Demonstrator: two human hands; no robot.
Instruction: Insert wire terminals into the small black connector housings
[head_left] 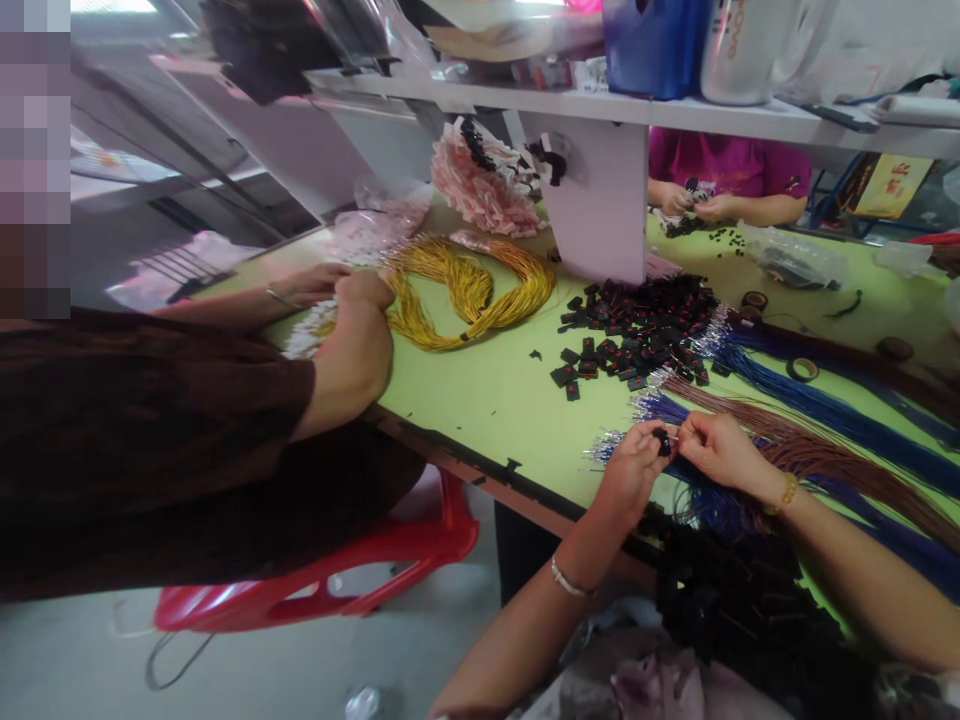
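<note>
My left hand (636, 465) is closed around a small black connector housing (661, 442), which shows between thumb and fingers. Close beside it, my right hand (718, 452) pinches a thin wire whose pale tip reaches the housing; I cannot tell if the tip is inside. Under and around both hands lie bundles of blue wires (780, 375) and brown wires (795, 425) with silvery metal ends. Beyond them is a heap of black connector housings (637, 315) with red marks. Dark finished-looking pieces (742, 590) hang over the table edge at my lap.
At left a co-worker's arm (352, 340) reaches over white connectors beside yellow wire bundles (480, 290). Another person's hands (697, 203) work across the green table (465, 400). A shelf (480, 95) overhangs it, carrying a blue bin (652, 45). A red stool (420, 545) stands left.
</note>
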